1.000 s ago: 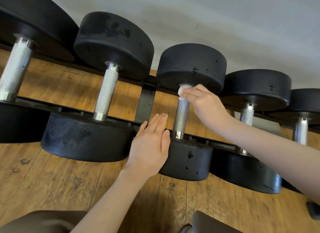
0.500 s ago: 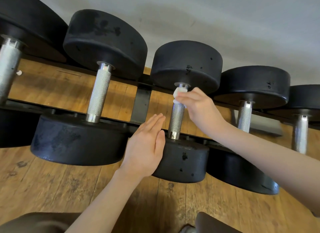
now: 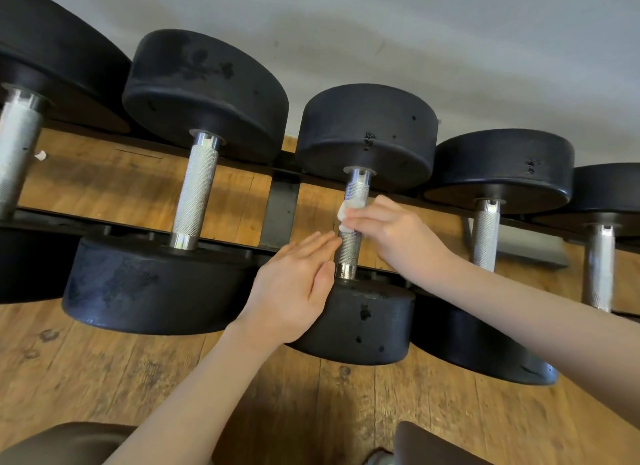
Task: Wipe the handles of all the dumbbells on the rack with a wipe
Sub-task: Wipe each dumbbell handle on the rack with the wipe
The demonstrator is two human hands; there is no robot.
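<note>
Head view: five black dumbbells in a row on a low black rack (image 3: pixel 280 205), wood floor (image 3: pixel 311 412) under it, grey wall (image 3: pixel 450 32) behind.
Far-left dumbbell (image 3: pixel 20 146): cut by the frame edge; small white scrap (image 3: pixel 41 155) on the floor beside its handle.
Second dumbbell (image 3: pixel 195 191): knurled handle bare, nothing touching it.
Left hand (image 3: pixel 294 288): flat, fingers straight and together, palm resting on the near head of the middle dumbbell; holds nothing; fingertips just beside the handle. Same placement as 0.5 s ago.
Middle dumbbell (image 3: pixel 367 135): the one being wiped.
Handle (image 3: pixel 349 250): upper knurling below the far collar is exposed now; it was covered 0.5 s ago.
Wipe (image 3: pixel 346 215): white, bunched, wrapped on the handle about midway; 0.5 s ago it sat up at the far collar.
Right hand (image 3: pixel 391 232): fingers curled round the wipe and handle, grasping both; has slid down toward the near head.
Fourth dumbbell (image 3: pixel 485 236): untouched.
Fifth dumbbell (image 3: pixel 599 264): partly hidden behind the right forearm.
</note>
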